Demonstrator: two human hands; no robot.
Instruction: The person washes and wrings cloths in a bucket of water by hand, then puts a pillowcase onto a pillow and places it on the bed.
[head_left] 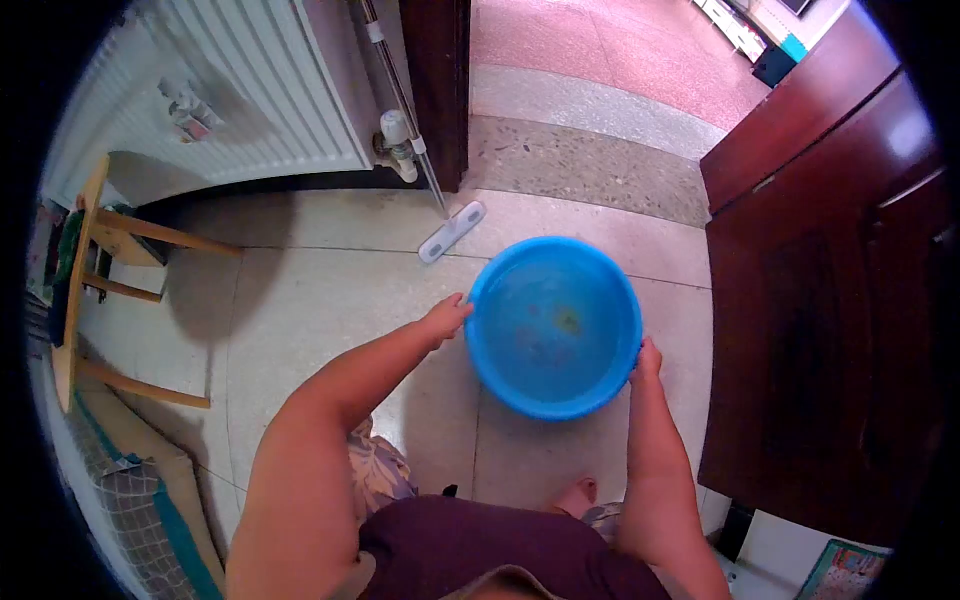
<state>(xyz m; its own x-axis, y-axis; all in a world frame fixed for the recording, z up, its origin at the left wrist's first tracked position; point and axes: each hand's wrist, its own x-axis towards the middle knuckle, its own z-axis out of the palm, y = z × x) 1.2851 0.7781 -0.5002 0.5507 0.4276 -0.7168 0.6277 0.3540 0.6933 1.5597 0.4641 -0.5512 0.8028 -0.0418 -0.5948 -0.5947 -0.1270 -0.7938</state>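
A round blue plastic basin [632, 300] is held out in front of me above the tiled floor. Water appears to lie in it, with a yellow-green patch visible inside. My left hand [446, 318] grips the left side of the rim, its fingers partly hidden behind the edge. On the right side, my right hand [647, 360] is closed on the rim lower down, with most of its fingers out of sight underneath.
Beyond the basin, a flat mop [452, 232] leans by the white radiator [250, 80]. A dark red wooden door [820, 300] stands at the right, beside a doorway with a speckled threshold [590, 165]. A wooden stool [85, 260] and a cushioned seat [140, 500] are at the left.
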